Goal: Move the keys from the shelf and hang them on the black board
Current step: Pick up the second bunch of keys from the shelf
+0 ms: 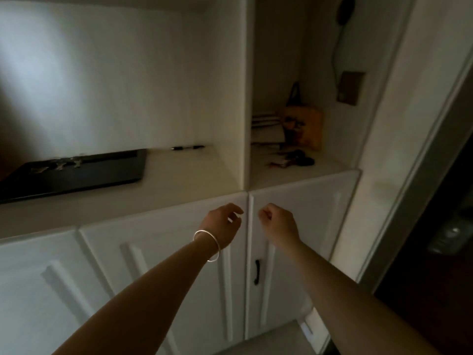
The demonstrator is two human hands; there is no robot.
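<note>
A dark bunch of keys (pixel 294 160) lies on the shelf of the right-hand compartment, blurred, in front of an orange bag. The black board (pixel 76 172) lies flat in the left compartment, with small metal hooks (pixel 60 165) along its upper part. My left hand (pixel 222 221), a silver bangle on its wrist, hovers in front of the cabinet doors below the shelf, fingers loosely curled and holding nothing. My right hand (pixel 277 221) hangs beside it, fingers curled in, also with nothing in it. Both hands are below and short of the keys.
A white divider (pixel 245 98) separates the two compartments. An orange bag (pixel 303 124) and stacked papers (pixel 266 124) stand behind the keys. A black pen (pixel 188 147) lies at the back of the left shelf. A cabinet door handle (pixel 256 272) is below. A dark doorway is at the right.
</note>
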